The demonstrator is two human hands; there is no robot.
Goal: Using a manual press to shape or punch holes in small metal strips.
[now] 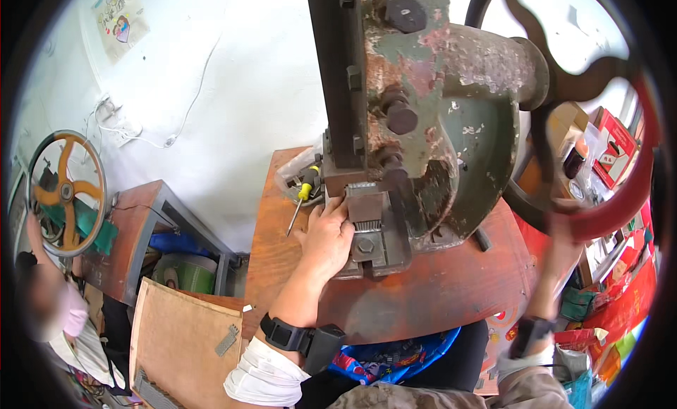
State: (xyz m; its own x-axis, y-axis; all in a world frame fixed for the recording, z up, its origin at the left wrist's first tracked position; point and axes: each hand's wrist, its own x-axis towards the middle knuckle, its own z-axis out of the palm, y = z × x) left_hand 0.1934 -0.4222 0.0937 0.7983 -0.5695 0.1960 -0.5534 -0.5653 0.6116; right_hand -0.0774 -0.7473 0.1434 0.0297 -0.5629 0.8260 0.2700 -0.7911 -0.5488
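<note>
A worn green hand press (409,63) stands in front of me on a reddish-brown wooden table (416,296). My left hand (326,240) rests at the left side of its small metal die (364,210), fingers bent and close together at the die's edge. Whatever those fingers pinch is hidden. Ridged metal shows at the die's lower front. On the right, my right hand (563,229) is at the lower rim of the press's large handwheel (612,215), which is partly red. Hand and rim are both blurred by motion, and the hand appears closed round the rim.
A yellow-and-black screwdriver (305,185) leans on a plastic-lined bowl behind my left hand. A blue bag (402,359) of small parts lies at my lap. A wooden board (187,338) carries grey strips. Another person (60,303) sits left by an orange handwheel (67,190). Boxes crowd the right.
</note>
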